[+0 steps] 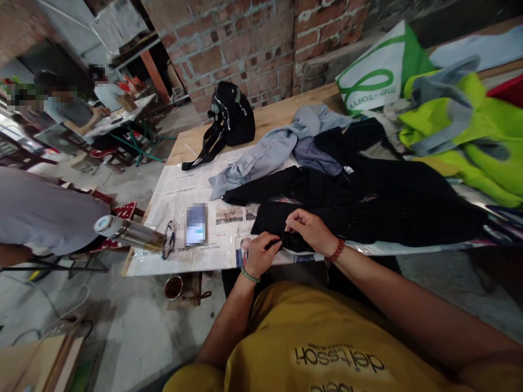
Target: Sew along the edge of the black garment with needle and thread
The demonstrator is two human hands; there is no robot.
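Both hands pinch the near edge of the black garment (368, 201). Left hand (261, 253), green bracelet at the wrist, is closed around a fold of the dark cloth; right hand (311, 228), red bead bracelet at the wrist, has fingers curled shut on the same hem just beside it. Garment lies spread on the newspaper-covered table (196, 185), at its front edge. Grey garment (273, 149) lies behind it, overlapping. Black bag (231, 117) stands further back near the brick wall. Neon yellow-green jacket (469, 130) sits to the right. Phone (196, 223), glasses (168, 239) and steel flask (128, 233) lie to the left. Another person's grey-clad back (41, 209) shows at far left.
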